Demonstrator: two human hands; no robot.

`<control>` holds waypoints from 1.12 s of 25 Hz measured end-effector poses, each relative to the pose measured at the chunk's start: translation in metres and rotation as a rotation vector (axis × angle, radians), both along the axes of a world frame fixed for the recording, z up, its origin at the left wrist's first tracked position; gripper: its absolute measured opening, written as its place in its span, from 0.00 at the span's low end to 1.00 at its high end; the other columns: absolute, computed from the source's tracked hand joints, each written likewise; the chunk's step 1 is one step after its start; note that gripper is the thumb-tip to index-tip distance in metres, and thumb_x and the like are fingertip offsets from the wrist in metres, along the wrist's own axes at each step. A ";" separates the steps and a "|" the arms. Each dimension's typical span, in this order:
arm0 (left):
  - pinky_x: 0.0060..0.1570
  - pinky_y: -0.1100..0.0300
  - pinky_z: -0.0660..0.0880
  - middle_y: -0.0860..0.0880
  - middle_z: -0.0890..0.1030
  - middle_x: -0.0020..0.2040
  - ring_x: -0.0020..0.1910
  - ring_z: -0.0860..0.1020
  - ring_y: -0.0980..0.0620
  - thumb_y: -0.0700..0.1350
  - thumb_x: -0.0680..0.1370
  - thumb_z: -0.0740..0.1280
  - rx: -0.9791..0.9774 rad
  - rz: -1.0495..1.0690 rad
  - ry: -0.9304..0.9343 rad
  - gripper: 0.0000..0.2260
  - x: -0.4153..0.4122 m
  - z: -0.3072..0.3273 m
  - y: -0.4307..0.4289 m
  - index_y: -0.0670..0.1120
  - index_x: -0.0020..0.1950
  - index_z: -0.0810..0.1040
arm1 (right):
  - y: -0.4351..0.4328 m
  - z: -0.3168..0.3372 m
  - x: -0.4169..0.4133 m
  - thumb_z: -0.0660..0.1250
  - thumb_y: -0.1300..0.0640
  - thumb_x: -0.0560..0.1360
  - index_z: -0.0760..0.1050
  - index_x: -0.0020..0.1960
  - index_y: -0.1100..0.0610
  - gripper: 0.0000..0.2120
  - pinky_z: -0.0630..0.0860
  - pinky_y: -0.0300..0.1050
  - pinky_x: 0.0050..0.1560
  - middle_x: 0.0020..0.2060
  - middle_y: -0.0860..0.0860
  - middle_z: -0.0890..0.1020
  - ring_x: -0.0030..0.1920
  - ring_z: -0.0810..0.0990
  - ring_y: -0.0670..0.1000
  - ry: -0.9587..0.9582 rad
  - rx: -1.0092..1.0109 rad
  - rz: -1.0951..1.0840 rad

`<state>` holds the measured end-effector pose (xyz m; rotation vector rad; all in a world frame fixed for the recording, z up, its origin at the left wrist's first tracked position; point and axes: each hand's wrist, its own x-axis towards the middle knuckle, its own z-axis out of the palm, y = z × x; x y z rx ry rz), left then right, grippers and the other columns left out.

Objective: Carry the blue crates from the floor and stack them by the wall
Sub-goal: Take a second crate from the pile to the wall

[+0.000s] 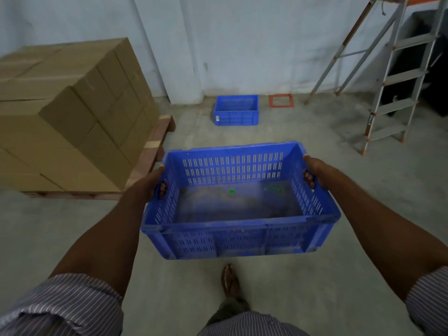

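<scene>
I hold an empty blue slotted crate in the air in front of me, above the concrete floor. My left hand grips its left side handle, fingers through the slot. My right hand grips the right side handle the same way. Green marks show on the crate's bottom. A second blue crate stands on the floor ahead, close to the pale wall.
A pallet stacked with cardboard boxes fills the left. A metal stepladder stands at the right. A red square frame lies on the floor by the wall. My sandalled foot is below the crate.
</scene>
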<state>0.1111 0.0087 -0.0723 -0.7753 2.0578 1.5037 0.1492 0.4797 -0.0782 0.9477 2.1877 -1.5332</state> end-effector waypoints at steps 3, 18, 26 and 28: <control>0.17 0.70 0.57 0.50 0.65 0.18 0.13 0.61 0.56 0.68 0.82 0.51 -0.060 -0.020 0.066 0.30 -0.097 -0.011 0.006 0.45 0.34 0.65 | -0.007 -0.016 -0.092 0.48 0.35 0.82 0.67 0.32 0.61 0.34 0.63 0.39 0.19 0.25 0.56 0.68 0.20 0.64 0.54 0.034 0.076 -0.042; 0.39 0.49 0.79 0.45 0.78 0.30 0.33 0.79 0.41 0.80 0.72 0.50 -0.363 0.011 0.395 0.39 -0.597 -0.069 0.055 0.44 0.39 0.77 | 0.026 -0.041 -0.554 0.45 0.27 0.77 0.79 0.53 0.69 0.46 0.75 0.56 0.57 0.53 0.68 0.81 0.55 0.80 0.67 0.144 0.318 -0.238; 0.21 0.64 0.63 0.49 0.67 0.23 0.18 0.65 0.52 0.74 0.73 0.64 -0.077 0.054 0.262 0.30 -0.858 -0.057 0.040 0.45 0.35 0.70 | 0.040 -0.039 -0.820 0.57 0.31 0.78 0.66 0.34 0.55 0.28 0.60 0.38 0.21 0.26 0.51 0.65 0.22 0.59 0.48 0.068 -0.162 -0.220; 0.19 0.66 0.61 0.50 0.65 0.23 0.18 0.63 0.55 0.69 0.77 0.62 -0.038 0.032 0.212 0.28 -0.921 -0.066 0.036 0.46 0.33 0.68 | 0.033 -0.061 -0.878 0.56 0.32 0.79 0.65 0.35 0.55 0.28 0.59 0.38 0.21 0.26 0.51 0.64 0.22 0.59 0.48 0.049 -0.152 -0.209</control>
